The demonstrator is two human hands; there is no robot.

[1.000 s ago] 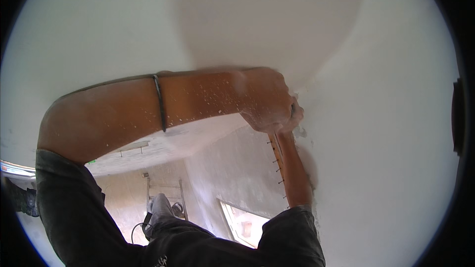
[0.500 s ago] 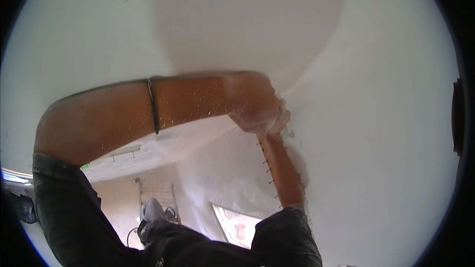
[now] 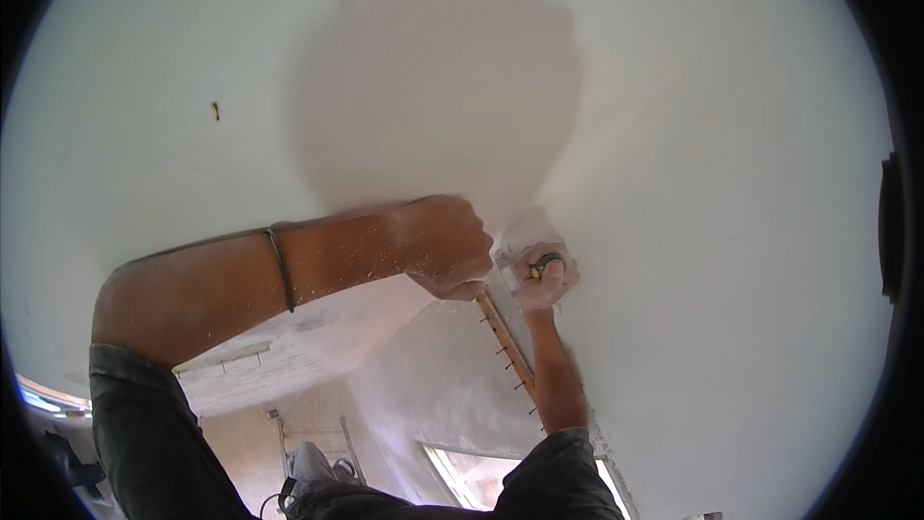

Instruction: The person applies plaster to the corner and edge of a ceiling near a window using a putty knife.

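My left hand (image 3: 448,246) is closed, knuckles near the pale plastered surface (image 3: 674,183); whatever its fingers hold, if anything, is hidden. Just below it shows the upper end of a wooden strip (image 3: 507,339) with several nails sticking out. Whether the hand touches that strip I cannot tell. Close by on the right, my right hand (image 3: 563,279) is wrapped round the handle of a scraper (image 3: 547,265) with a dark rounded end. Its flat greyish blade (image 3: 504,270) lies between the two hands, close to the surface. White dust coats both hands.
A dark mark (image 3: 216,112) sits on the surface at the upper left. Far below are a ladder (image 3: 351,448), a bright window opening (image 3: 462,477) and another strip with nails (image 3: 226,358). My shoe (image 3: 310,462) shows beside the ladder. A large shadow falls above my hands.
The view has shifted, and the dark mark sits lower. My hands have come apart; my left hand no longer covers the right, whose scraper now shows.
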